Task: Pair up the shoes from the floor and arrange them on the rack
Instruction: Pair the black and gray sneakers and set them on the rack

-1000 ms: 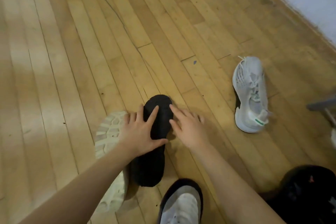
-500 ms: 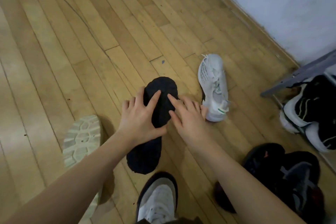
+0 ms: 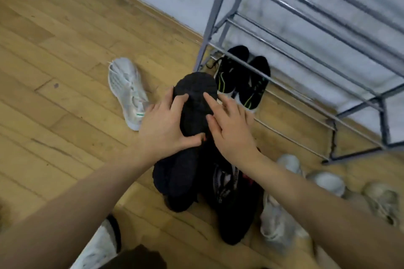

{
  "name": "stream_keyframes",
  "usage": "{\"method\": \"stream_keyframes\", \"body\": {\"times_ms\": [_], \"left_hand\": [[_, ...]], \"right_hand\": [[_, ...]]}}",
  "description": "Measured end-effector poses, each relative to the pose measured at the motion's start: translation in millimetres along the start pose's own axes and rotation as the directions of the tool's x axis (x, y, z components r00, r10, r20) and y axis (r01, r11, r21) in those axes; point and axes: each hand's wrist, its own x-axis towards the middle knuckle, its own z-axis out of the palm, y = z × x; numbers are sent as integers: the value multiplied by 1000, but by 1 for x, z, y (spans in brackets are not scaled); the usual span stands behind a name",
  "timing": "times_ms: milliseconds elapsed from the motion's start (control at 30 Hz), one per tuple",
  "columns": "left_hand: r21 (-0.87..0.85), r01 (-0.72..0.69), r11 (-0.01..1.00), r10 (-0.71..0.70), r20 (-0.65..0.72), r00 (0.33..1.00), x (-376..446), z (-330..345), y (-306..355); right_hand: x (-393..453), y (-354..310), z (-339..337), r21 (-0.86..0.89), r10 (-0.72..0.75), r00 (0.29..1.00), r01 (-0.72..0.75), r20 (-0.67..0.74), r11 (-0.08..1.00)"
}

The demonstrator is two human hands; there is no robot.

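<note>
Black shoe held between both hands, near the rack's foot.

The left hand and right hand clamp the black shoe; motion blur hides its details. Its long axis runs 6 to 12 o'clock, toward the grey rack.
</note>
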Motion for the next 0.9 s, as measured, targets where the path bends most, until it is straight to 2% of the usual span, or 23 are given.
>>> {"method": "stream_keyframes", "body": {"times_ms": [133, 367, 433, 533, 600, 667, 800, 900], "left_hand": [[-79, -80, 994, 89, 116, 989, 1, 29, 56], [-289, -203, 935, 264, 191, 945, -2, 89, 119], [-309, -234, 922, 311, 230, 922, -1, 107, 131], [-324, -273, 906, 380, 333, 863, 0, 137, 141], [-297, -322, 899, 424, 410, 807, -1, 156, 139], [-182, -429, 885, 464, 439, 769, -2, 169, 130], [6, -465, 886, 426, 388, 817, 4, 172, 106], [59, -433, 899, 386, 356, 851, 0, 169, 85]], "right_hand": [[-44, 50, -25, -10, 82, 991, -84, -102, 996], [-107, 110, -34, 148, 294, 930, -266, -219, 953], [-119, 121, -29, 197, 353, 902, -310, -250, 930], [-139, 137, -19, 160, 376, 872, -342, -314, 926], [-152, 147, -10, 186, 384, 882, -343, -273, 921], [-159, 155, 2, 218, 358, 921, -322, -154, 921], [-144, 161, 22, 242, 304, 952, -301, 24, 922], [-123, 152, 30, 211, 248, 968, -249, 30, 945]]}}
